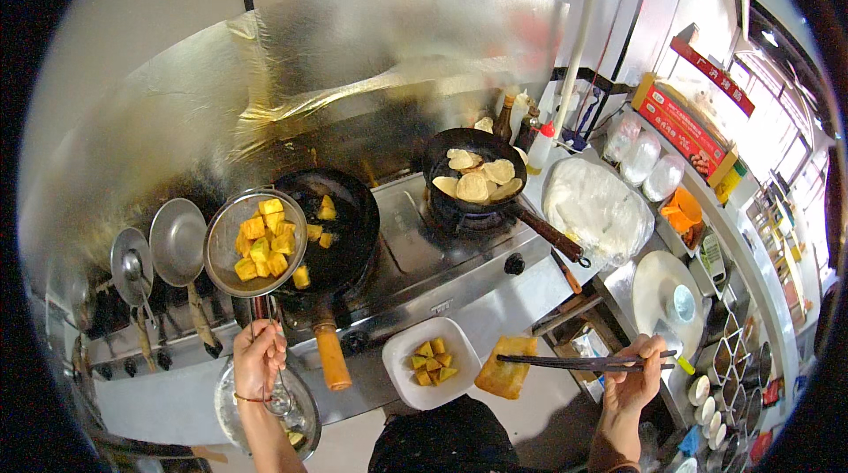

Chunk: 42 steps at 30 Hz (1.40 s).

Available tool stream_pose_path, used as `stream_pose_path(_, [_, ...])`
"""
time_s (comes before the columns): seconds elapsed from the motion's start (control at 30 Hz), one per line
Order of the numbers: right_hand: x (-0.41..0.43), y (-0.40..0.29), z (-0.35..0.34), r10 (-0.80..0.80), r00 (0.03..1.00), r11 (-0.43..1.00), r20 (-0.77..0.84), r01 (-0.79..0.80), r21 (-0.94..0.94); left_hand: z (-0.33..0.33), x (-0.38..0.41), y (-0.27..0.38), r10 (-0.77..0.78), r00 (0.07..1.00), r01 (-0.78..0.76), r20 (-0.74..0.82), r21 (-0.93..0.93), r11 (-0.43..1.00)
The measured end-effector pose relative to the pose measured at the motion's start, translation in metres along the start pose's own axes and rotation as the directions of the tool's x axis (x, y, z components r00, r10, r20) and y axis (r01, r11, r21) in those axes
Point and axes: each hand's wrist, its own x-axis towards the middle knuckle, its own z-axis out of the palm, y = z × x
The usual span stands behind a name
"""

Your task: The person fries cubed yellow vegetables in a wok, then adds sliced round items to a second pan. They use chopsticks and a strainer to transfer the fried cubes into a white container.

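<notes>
My left hand [260, 359] grips the thin metal handle of a round mesh strainer [220, 260]. Golden-yellow fried chunks [268, 241] are heaped in the strainer, which is above the left edge of a black frying pan [354, 218]. Several more chunks lie in that pan, whose wooden handle [331, 357] points towards me. Black chopsticks [583, 362] in my right hand [633, 373] hold a flat golden-brown fried piece [501, 381]. Left of this piece, a white square bowl [397, 340] contains small browned chunks [432, 362]; whether piece and bowl touch, I cannot tell.
A second black pan [457, 142] with pale round slices sits on the right burner of the steel stove [397, 221]. Below my left hand is a metal basin [232, 400]. Two steel pans [177, 241] stand at left. A plastic-wrapped bundle [596, 201] and bottles [543, 142] are at right.
</notes>
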Motion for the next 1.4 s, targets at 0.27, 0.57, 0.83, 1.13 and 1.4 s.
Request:
stream_pose_path(0.27, [0.005, -0.011, 0.013, 0.05, 0.995, 0.979, 0.086, -0.032, -0.203, -0.003, 0.002, 0.0, 0.006, 1.0, -0.007, 0.005, 0.025, 1.0])
stream_pose_path(0.57, [0.019, -0.004, 0.009, 0.092, 0.993, 0.967, 0.074, -0.107, 0.233, 0.0, 0.003, 0.0, 0.019, 0.999, -0.017, -0.044, 0.052, 0.999])
stream_pose_path(0.83, [0.031, 0.004, 0.014, -0.005, 0.974, 0.991, 0.227, -0.026, 0.13, 0.001, 0.007, 0.0, 0.018, 0.996, -0.011, -0.086, 0.082, 0.997])
stream_pose_path(1.13, [0.041, -0.006, 0.032, 0.022, 0.973, 0.911, 0.23, -0.114, 0.395, 0.006, 0.012, 0.003, 0.033, 0.996, -0.027, -0.086, 0.077, 0.997])
stream_pose_path(1.4, [0.042, 0.002, 0.038, 0.059, 0.992, 0.828, 0.114, -0.112, 0.549, 0.004, 0.014, 0.003, 0.011, 0.994, -0.002, -0.108, 0.08, 0.997])
